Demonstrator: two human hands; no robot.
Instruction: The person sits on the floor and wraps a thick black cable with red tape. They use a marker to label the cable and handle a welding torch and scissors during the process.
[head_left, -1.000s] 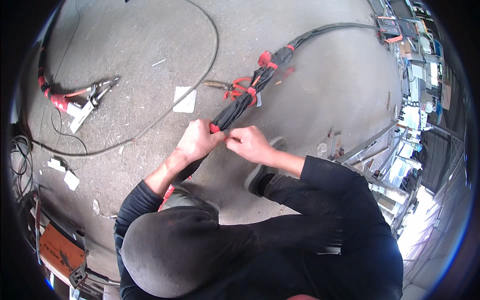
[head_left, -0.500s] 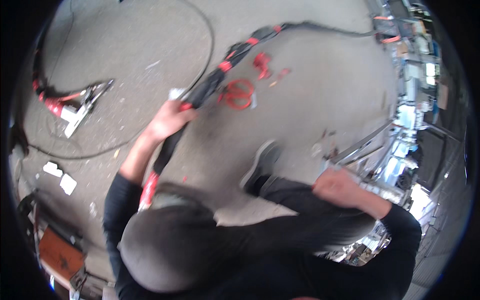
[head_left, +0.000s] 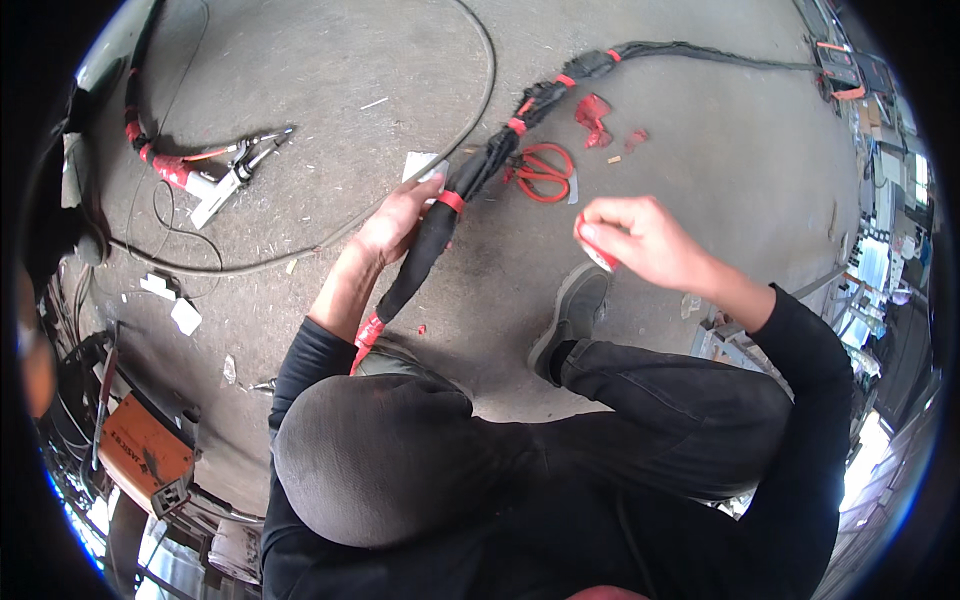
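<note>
A long black-wrapped cable bundle [head_left: 428,245], banded with red tape at several spots, runs from beside my left knee up to the far right. My left hand [head_left: 385,228] grips it from its left side just below a red band [head_left: 452,201]; some fingers are hidden underneath. Held above the floor to the right of the bundle, my right hand [head_left: 650,245] pinches a small roll of red tape [head_left: 597,246], apart from the bundle. Red-handled scissors [head_left: 545,174] lie on the floor beyond the bundle, partly behind it.
Crumpled red scraps [head_left: 593,121] lie near the scissors. At the left are a torch-like tool [head_left: 222,188], a loose dark cable [head_left: 225,271], white scraps [head_left: 185,316] and an orange machine [head_left: 145,452]. An orange-and-black box [head_left: 842,68] stands far right.
My right hand has come up and left from beside my right knee, toward the bundle. My left hand still holds the bundle. The whole view has shifted.
</note>
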